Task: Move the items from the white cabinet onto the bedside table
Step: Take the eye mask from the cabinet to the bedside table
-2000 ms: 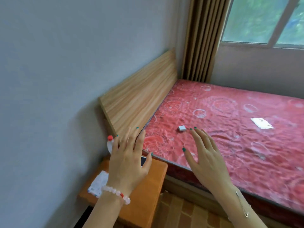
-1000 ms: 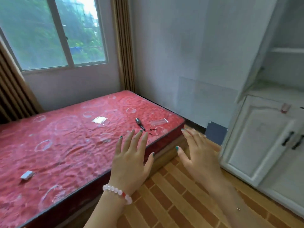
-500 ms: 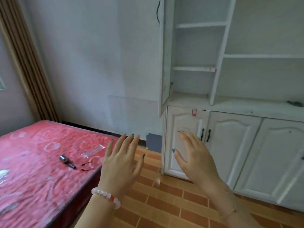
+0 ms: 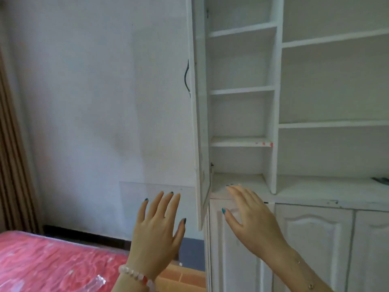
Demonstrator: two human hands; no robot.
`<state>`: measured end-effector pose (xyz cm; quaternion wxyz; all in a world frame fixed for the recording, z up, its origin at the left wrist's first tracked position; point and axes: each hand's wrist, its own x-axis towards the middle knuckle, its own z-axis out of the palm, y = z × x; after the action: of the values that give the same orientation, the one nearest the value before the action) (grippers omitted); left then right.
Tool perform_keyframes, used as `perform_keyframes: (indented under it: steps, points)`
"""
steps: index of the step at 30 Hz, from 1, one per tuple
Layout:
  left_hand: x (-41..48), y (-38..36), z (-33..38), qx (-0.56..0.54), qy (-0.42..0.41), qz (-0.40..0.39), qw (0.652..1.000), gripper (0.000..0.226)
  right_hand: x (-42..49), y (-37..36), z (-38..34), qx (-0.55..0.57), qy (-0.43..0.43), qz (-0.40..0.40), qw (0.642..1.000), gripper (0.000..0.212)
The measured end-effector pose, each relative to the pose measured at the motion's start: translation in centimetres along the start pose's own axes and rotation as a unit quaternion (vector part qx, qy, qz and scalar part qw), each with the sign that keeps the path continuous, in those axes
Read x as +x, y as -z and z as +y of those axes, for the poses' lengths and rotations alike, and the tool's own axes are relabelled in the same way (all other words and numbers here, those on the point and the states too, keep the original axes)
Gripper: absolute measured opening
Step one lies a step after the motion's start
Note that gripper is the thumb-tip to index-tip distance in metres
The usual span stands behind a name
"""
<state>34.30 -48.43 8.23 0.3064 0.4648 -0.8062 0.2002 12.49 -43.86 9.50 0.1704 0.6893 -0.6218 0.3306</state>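
White cabinet [image 4: 315, 186] fills the right half of the view. Its tall door [image 4: 200, 123] on the left side stands swung open, edge toward the camera, with a dark curved handle [image 4: 187, 79] on its outer face. Open shelves [image 4: 242, 90] sit inside, and one shelf edge has red marks. A flat ledge [image 4: 305, 188] runs across the cabinet's middle, with closed lower doors [image 4: 311, 239] under it.

The only task thing in view is a dark item [image 4: 381, 179] on the ledge at the cabinet's far right. It is cut by the frame edge, so I cannot tell what it is.

Left hand [image 4: 155, 232] is raised just left of the open door, back to the camera, fingers straight and spread, holding nothing. It has a bead bracelet [image 4: 136, 275] on the wrist.

Right hand [image 4: 252, 220] is raised in front of the cabinet's left lower door, fingers straight and relaxed, holding nothing. Its fingertips overlap the ledge's left end; I cannot tell if they touch. It has a thin chain [image 4: 309, 286] on the wrist. Both hands are well apart from the dark item.

Left of the cabinet is a pale wall [image 4: 94, 102], with a grey panel [image 4: 191, 253] low against the cabinet's side. A red bed [image 4: 52, 260] sits well left and below, with a clear plastic piece [image 4: 97, 281] on it. A brown curtain [image 4: 12, 144] hangs at the far left. There is brick-pattern floor [image 4: 181, 275] between bed and cabinet.
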Motion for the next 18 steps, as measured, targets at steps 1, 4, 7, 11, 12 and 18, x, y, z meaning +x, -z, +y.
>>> perform_keyframes:
  steps: [1,4,7,11,12,18]
  points:
    - [1.5,-0.4,-0.3,0.002,-0.005,0.007,1.0,0.061,1.4,-0.3,0.4,-0.003,0.002,0.011,1.0,0.067]
    - [5.7,-1.5,-0.9,0.014,-0.025,0.022,0.999,0.062,5.1,-1.1,1.7,-0.005,0.012,0.03,0.999,0.067]
    - [9.1,-3.1,-1.1,0.029,-0.038,0.034,0.998,0.064,8.2,-1.9,3.1,0.003,0.018,0.041,0.999,0.07]
    - [12.3,-6.0,-1.5,0.027,-0.029,0.038,0.999,0.064,11.3,-3.5,5.2,-0.006,0.033,0.053,0.998,0.065]
    - [12.9,-6.7,-1.5,0.024,-0.022,0.036,0.999,0.065,12.0,-4.0,5.8,-0.009,0.037,0.053,0.998,0.064]
    - [16.1,-11.9,-0.8,-0.048,0.032,0.048,0.997,0.063,16.1,-6.4,10.1,-0.006,0.073,0.059,0.996,0.059]
